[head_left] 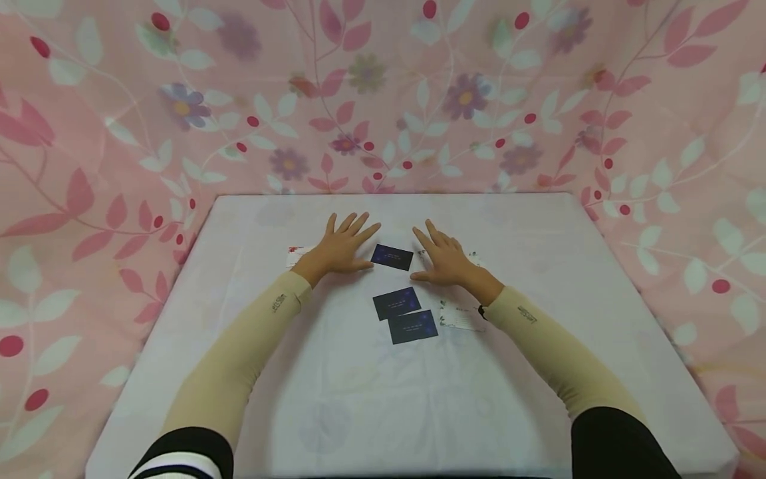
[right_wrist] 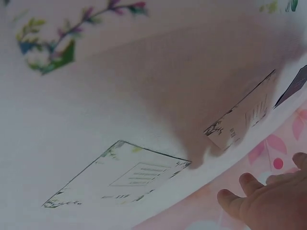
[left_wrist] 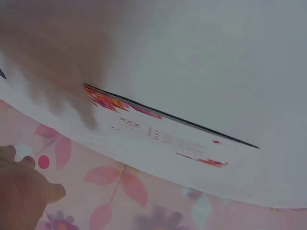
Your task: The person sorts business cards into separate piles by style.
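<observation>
My left hand (head_left: 342,250) hovers with spread fingers at the left of a dark blue card (head_left: 391,257). On the other side of that card is my right hand (head_left: 447,262), its fingers also stretched out, holding nothing. A white card with red and orange corners (left_wrist: 163,132) lies beneath the left wrist, partly hidden in the head view. Nearer the front, two dark blue cards (head_left: 396,303) (head_left: 414,327) lie with their edges close together. Beside them is a white flower-edged card (head_left: 459,315). More flowered cards (right_wrist: 120,175) show under the right hand, partly covered by it in the head view.
A white cloth covers the table (head_left: 359,406). Pink flowered fabric (head_left: 383,100) hangs behind the table and along both sides. The hands cast shadows over the cloth in both wrist views.
</observation>
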`<state>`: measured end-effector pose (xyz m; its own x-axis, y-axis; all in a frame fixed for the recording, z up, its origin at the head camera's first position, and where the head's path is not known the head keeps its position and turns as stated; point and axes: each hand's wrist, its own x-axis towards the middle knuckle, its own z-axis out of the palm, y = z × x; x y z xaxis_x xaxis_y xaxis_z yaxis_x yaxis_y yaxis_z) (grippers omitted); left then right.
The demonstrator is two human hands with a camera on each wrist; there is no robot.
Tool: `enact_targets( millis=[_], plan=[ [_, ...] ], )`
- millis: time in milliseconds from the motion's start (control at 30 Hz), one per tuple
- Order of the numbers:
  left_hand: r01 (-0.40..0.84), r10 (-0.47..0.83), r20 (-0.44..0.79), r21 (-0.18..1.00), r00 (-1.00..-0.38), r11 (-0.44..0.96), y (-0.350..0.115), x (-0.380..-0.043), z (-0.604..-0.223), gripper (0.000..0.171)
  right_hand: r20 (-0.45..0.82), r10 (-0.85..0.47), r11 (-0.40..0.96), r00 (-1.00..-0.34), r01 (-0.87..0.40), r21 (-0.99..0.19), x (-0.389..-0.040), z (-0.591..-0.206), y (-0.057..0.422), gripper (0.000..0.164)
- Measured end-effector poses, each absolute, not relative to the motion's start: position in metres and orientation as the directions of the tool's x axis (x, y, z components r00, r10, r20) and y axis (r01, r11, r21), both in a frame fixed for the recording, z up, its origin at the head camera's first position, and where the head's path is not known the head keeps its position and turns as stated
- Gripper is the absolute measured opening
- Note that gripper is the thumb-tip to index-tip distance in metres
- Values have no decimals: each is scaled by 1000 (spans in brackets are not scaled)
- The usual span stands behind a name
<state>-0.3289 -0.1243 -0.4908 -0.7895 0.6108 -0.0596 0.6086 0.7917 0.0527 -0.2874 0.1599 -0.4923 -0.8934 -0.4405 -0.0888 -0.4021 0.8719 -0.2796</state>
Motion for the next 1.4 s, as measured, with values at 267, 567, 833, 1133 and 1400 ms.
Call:
enact_targets(
  millis=[267,567,833,1133,1400],
  plan=[
    [580,605,-156,175,-781,795,-99,-340,-503,94,-103,-444,875,-890,-406,-264,-298,-494,144,85],
    [566,603,-195,215,-774,796,-87,-337,-501,69,-153,-404,895,-902,-356,-268,-313,-495,130,76],
    [580,624,-183,246,-760,777,-83,-334,-497,51,-163,-411,889,-897,-354,-289,-317,-488,121,65],
    [548,600,-166,276,-782,790,-85,-336,-504,50,-159,-465,867,-871,-411,-282,-317,-490,122,61],
    [511,572,-150,309,-806,802,-89,-332,-506,56,-182,-492,842,-851,-413,-346,-322,-494,126,56]
  ],
)
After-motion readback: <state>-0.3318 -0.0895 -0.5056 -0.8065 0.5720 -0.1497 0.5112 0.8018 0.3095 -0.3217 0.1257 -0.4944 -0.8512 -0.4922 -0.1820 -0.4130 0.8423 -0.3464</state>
